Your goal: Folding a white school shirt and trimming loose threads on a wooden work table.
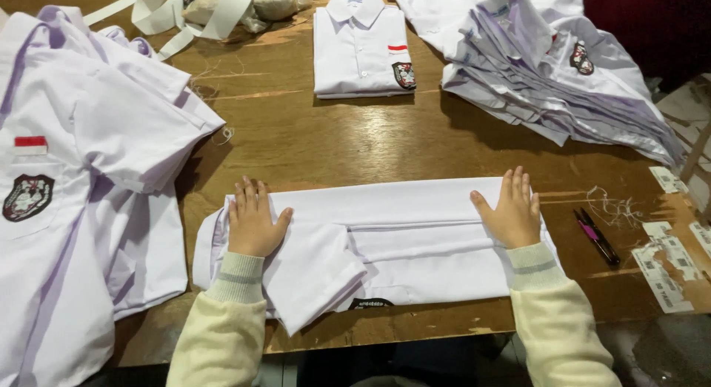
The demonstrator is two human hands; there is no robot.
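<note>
Shirt on the table edge is mid-fold, I'd judge: the white shirt lies face down at 6 o'clock, sides already turned in to a long narrow band running 9 to 3, one short sleeve lying loose over the near edge, a dark badge just peeking out beneath at the near side. Lengthwise folds to bring it down to packet size look not yet done. For reference, one finished folded shirt sits at 12 o'clock, collar up, badge showing. Unfolded stock: a big loose shirt pile at 9 o'clock, and a fanned stack of shirts at 1–2 o'clock. Left hand is flat, fingers extended and together, palm pressing the band's 9 o'clock end; not gripping anything. Right hand is the same at the 3 o'clock end: palm down, fingers spread slightly, thumb out, pinning the cloth. Both forearms in cream knit sleeves, coming in from 6 o'clock, roughly parallel. Pen and paper tags at 3–4 o'clock, well apart from the hands. White strapping at 11 o'clock.
</note>
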